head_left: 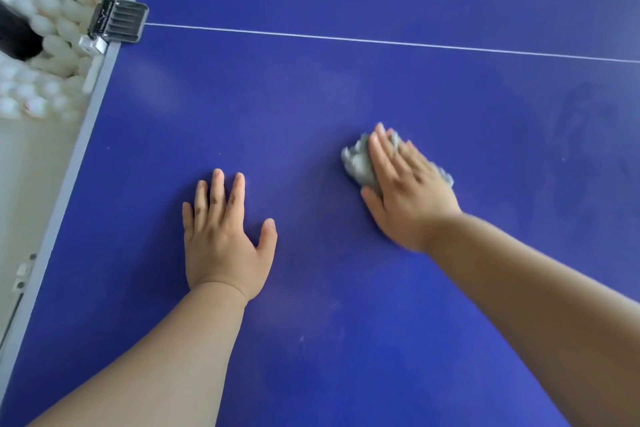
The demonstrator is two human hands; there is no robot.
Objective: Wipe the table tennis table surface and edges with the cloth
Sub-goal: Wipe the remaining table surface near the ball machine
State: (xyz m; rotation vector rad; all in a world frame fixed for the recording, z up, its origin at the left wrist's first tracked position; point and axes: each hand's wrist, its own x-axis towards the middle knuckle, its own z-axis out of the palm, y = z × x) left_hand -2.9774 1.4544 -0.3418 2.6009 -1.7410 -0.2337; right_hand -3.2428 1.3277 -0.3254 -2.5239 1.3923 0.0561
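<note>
Two bare forearms were extended over the smooth blue bench (311, 340). The left grip (221, 246) was laid palm down on the surface, fingers straight and spread, with nothing held. Slightly farther off, the right grip (405, 191) was pressed flat, fingers straight, onto a crumpled grey cloth (356, 163), which was bunched beneath the fingers on the bench. Beyond, a thin white line (346, 39) was drawn across. At the far left, a dark ribbed clamp (117, 21) was fixed to the grey edge (69, 184), beside blurred white balls (52, 10).
</note>
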